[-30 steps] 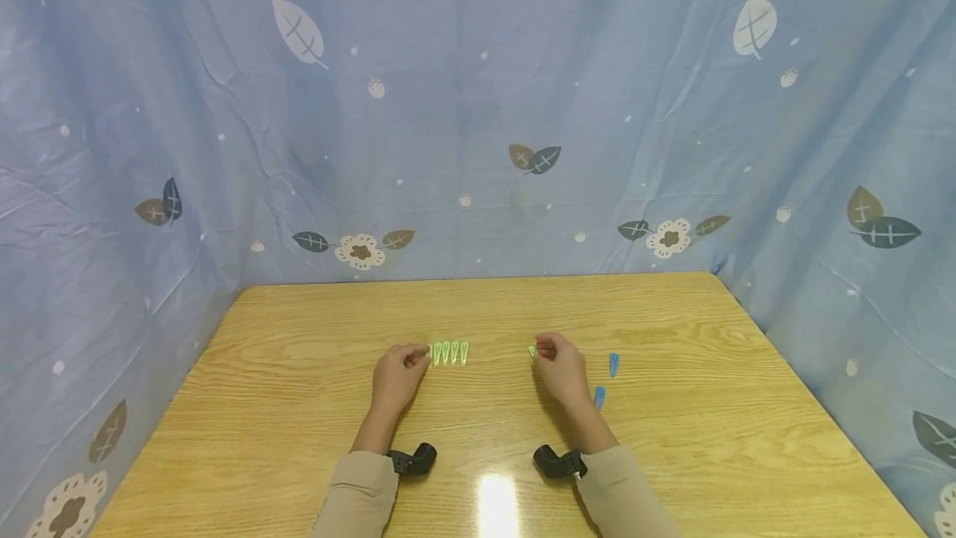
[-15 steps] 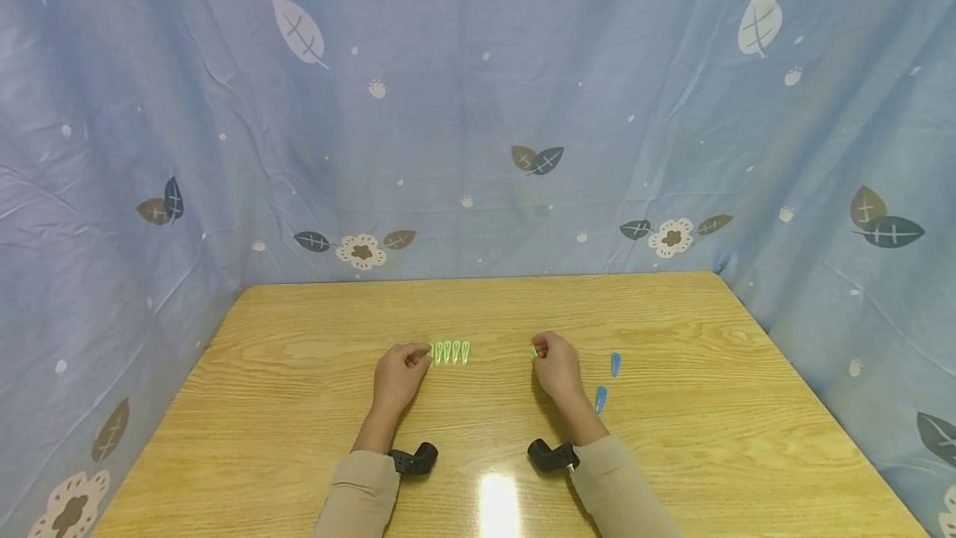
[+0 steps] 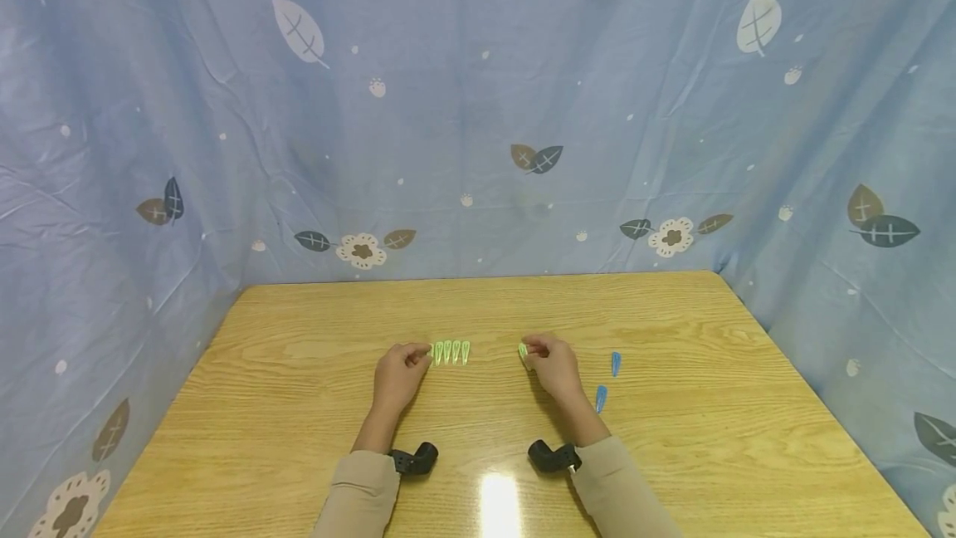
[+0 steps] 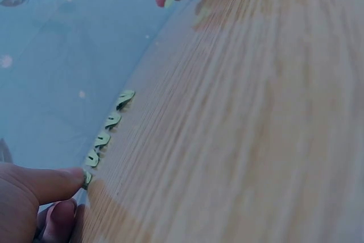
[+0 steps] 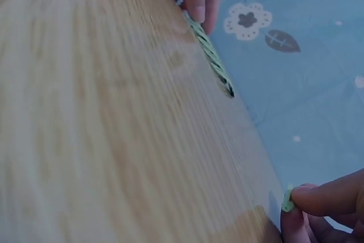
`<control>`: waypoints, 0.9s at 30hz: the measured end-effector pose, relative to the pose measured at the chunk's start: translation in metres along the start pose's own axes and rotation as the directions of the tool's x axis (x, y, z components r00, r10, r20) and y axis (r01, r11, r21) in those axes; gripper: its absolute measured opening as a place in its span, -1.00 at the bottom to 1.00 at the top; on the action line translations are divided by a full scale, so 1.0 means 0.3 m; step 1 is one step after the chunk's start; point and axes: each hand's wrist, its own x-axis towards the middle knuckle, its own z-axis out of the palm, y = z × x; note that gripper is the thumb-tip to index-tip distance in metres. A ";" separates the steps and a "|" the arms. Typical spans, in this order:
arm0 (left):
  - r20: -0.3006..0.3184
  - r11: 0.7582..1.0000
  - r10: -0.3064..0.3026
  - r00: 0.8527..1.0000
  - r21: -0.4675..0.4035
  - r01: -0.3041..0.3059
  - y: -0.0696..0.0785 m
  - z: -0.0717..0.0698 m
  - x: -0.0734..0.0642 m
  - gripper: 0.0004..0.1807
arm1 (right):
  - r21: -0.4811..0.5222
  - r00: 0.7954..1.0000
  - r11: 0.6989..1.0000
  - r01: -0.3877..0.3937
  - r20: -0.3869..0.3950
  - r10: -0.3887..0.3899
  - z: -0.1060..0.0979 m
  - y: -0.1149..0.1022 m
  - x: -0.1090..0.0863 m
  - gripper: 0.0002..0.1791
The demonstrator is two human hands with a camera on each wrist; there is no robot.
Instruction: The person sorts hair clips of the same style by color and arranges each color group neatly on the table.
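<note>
The right hand (image 3: 556, 368) pinches one green snap hair clip (image 5: 288, 197) between thumb and finger, right of center on the wood-grain tabletop (image 3: 299, 438) and short of its far edge; whether the clip contacts the surface cannot be determined. A row of green clips (image 3: 451, 352) lies left of it, set side by side and roughly parallel to the far edge, broad ends toward that edge and narrow tips toward the person. The left hand (image 3: 398, 376) is positioned at the left end of the row, fingers bent, a fingertip touching the leftmost clip (image 4: 86, 180); whether it pinches that clip or only steadies it cannot be determined. Two blue snap hair clips lie toward the right edge: the upper blue clip (image 3: 616, 364) well apart from the right hand, the lower blue clip (image 3: 601, 398) just beside the right forearm. Handling: each clip is judged to be very light, thin and stiff, with a springy center tongue and a smooth finish that may slip on the wood or between dry fingertips. Breakage appears unlikely. Grasp by the two long edges near the broad end; avoid pressing the center, which could flex the tongue.
</note>
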 end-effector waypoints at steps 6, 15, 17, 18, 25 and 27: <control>-0.005 1.000 0.004 1.000 0.007 -0.004 0.003 0.001 -0.001 -0.80 | 0.121 0.998 0.991 -0.055 0.046 0.050 0.008 -0.010 -0.004 -0.70; -0.009 1.000 -0.004 1.000 0.015 0.004 0.007 0.003 -0.007 -0.79 | 0.149 0.995 0.985 -0.086 0.070 0.077 0.049 -0.015 -0.001 -0.70; -0.012 1.000 0.001 1.000 0.015 -0.001 0.008 0.003 -0.008 -0.79 | 0.168 0.994 0.981 -0.093 0.067 0.083 0.059 -0.020 -0.002 -0.70; -0.013 1.000 0.003 1.000 0.012 -0.002 0.008 0.003 -0.009 -0.79 | 0.174 0.994 0.980 -0.095 0.063 0.085 0.064 -0.022 -0.003 -0.71; -0.018 1.000 0.001 1.000 0.012 0.000 0.010 0.004 -0.013 -0.79 | 0.215 0.996 0.974 -0.076 0.054 0.066 0.099 -0.030 -0.007 -0.69; -0.018 1.000 -0.002 1.000 0.010 0.002 0.009 0.005 -0.014 -0.79 | 0.221 0.996 0.972 -0.078 0.058 0.066 0.110 -0.031 -0.005 -0.70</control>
